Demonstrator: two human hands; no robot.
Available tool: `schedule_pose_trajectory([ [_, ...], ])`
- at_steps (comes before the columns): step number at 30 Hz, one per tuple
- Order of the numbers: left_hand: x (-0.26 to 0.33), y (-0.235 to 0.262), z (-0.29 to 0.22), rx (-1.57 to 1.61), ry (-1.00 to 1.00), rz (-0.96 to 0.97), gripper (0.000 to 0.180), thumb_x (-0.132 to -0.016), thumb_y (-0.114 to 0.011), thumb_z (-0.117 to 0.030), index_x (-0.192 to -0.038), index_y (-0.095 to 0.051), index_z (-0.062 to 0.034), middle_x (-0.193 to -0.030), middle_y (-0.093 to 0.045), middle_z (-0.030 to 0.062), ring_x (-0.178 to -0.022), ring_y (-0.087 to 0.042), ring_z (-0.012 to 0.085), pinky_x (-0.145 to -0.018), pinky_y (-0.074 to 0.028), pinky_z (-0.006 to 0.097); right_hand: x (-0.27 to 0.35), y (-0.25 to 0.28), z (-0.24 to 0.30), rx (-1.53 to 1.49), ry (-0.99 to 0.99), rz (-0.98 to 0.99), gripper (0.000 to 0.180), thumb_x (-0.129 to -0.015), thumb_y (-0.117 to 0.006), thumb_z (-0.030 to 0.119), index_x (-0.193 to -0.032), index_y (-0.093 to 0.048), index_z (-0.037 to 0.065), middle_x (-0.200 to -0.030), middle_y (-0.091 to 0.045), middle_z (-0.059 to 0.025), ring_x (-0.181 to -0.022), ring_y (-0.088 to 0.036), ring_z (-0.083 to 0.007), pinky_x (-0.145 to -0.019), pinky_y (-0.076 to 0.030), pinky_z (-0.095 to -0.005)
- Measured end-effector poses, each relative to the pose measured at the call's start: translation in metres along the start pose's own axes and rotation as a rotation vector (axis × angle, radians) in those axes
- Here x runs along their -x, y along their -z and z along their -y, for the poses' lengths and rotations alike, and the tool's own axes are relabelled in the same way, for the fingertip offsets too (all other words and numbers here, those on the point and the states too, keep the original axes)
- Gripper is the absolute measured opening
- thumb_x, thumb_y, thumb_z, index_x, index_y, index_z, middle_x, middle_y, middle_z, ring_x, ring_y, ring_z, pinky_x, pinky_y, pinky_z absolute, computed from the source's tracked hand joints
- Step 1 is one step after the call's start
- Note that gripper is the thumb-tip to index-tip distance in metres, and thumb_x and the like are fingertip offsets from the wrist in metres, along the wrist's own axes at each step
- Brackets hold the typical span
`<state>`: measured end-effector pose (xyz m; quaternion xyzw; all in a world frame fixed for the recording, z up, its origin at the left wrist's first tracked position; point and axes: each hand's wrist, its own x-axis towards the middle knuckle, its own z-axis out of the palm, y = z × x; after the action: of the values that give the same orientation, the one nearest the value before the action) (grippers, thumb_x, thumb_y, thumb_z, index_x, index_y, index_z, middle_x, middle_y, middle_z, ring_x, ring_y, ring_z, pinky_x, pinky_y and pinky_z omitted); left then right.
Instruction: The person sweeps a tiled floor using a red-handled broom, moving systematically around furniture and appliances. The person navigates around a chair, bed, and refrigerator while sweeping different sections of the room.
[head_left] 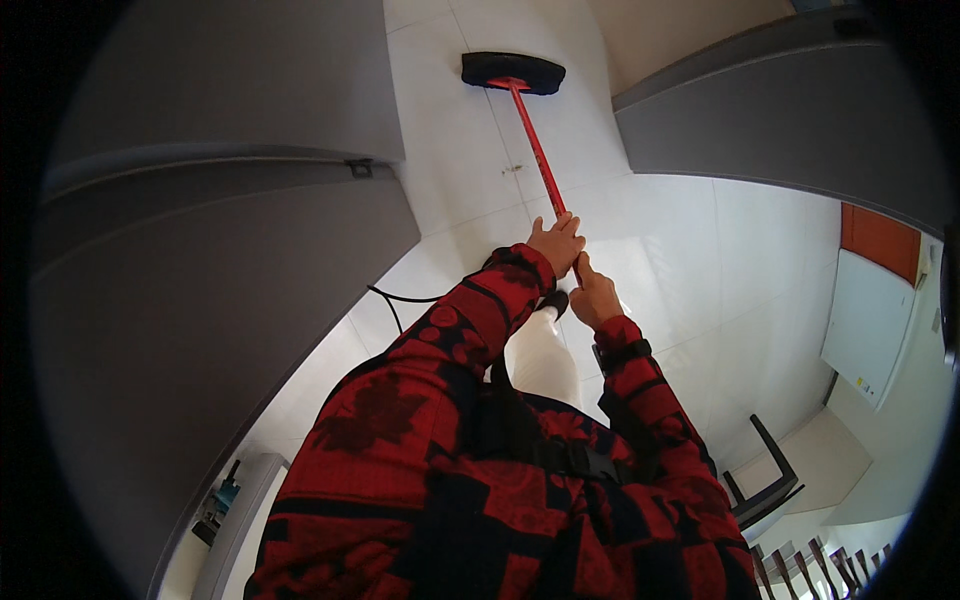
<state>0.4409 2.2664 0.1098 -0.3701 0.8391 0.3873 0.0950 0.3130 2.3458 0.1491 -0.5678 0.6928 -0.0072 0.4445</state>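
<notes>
- two tall grey panels [230,260] take up the left side, a dark seam running between them.
- a red-and-black patterned garment [400,450] covers the person's torso and both arms, its sleeves reaching up toward the middle; a black strap with a buckle [597,465] crosses the front.
- the pale tiled floor [690,260] stretches between the panels and on toward the right.
- another grey panel [790,125] curves across the upper right.
- a white flat-sided unit [868,322] stands at the right edge, with an orange-brown panel [878,242] just beside it.
- a black chair-like frame [770,495] is at the lower right.
- the broom [540,155] lies ahead of the person: its red handle runs from the hands up and slightly left, to a wide black head on the floor tiles, between the grey panels.
- the left hand [557,243] is closed over the handle, fingers partly stretched, higher up than the other.
- the right hand [595,295] is curled at the handle's near end, one digit pointing up along it; the rest of its grip is hidden.
- a pale trouser leg [545,360] shows below the hands, ending in a dark shoe [553,303].
- a thin black cable [400,298] loops left of the left sleeve.
- small dark smudges [515,168] mark the floor left of the handle.
</notes>
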Motion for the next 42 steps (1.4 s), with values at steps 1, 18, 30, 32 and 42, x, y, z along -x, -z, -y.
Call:
schedule_pose_trajectory([
  [1,0.004,-0.006,-0.001,-0.014,-0.001,0.011,0.038,-0.082,-0.064,-0.015,-0.118,-0.055,-0.0083,-0.147,-0.032,0.0153,-0.142,-0.023,0.0315,-0.102,-0.031,0.066,0.009,-0.003,-0.003,0.005,-0.018,0.010,0.064,-0.074,-0.051,0.002,-0.135,-0.033,0.003,-0.085,-0.063,-0.0290,-0.082,-0.060,-0.0489,-0.073,-0.047,-0.0562],
  [18,0.119,-0.238,-0.134,-0.288,-0.241,0.184,0.034,-0.092,-0.044,-0.022,-0.121,-0.050,-0.0048,-0.133,-0.048,0.0208,-0.136,-0.033,0.0366,-0.099,-0.029,0.067,0.325,-0.089,-0.099,-0.041,-0.355,0.238,0.071,-0.078,-0.050,0.007,-0.144,-0.026,0.012,-0.078,-0.062,-0.0280,-0.077,-0.060,-0.0472,-0.069,-0.046,-0.0550],
  [30,0.175,-0.298,-0.254,-0.303,-0.634,0.523,0.044,-0.076,-0.071,-0.044,-0.105,-0.066,-0.0100,-0.102,-0.067,0.0072,-0.107,-0.058,0.0290,-0.098,-0.023,0.072,0.521,-0.131,-0.169,-0.295,-0.126,-0.005,0.070,-0.079,-0.056,0.009,-0.145,-0.032,0.011,-0.074,-0.061,-0.0197,-0.064,-0.061,-0.0345,-0.058,-0.048,-0.0427],
  [32,0.176,-0.299,-0.252,-0.350,-0.670,0.381,0.040,-0.075,-0.071,-0.046,-0.094,-0.068,-0.0112,-0.091,-0.067,0.0044,-0.096,-0.062,0.0240,-0.095,-0.028,0.071,0.522,-0.132,-0.168,-0.241,-0.081,-0.093,0.070,-0.079,-0.056,0.009,-0.145,-0.033,0.011,-0.073,-0.061,-0.0187,-0.063,-0.061,-0.0329,-0.057,-0.048,-0.0410],
  [42,0.123,-0.205,-0.131,-0.462,-0.241,0.046,0.022,-0.079,-0.063,-0.021,-0.099,-0.066,-0.0123,-0.100,-0.063,0.0062,-0.110,-0.054,0.0267,-0.094,-0.030,0.071,0.325,-0.125,-0.118,-0.251,0.035,-0.292,0.057,-0.077,-0.055,0.008,-0.134,-0.049,0.010,-0.082,-0.062,-0.0271,-0.076,-0.062,-0.0448,-0.067,-0.050,-0.0491],
])
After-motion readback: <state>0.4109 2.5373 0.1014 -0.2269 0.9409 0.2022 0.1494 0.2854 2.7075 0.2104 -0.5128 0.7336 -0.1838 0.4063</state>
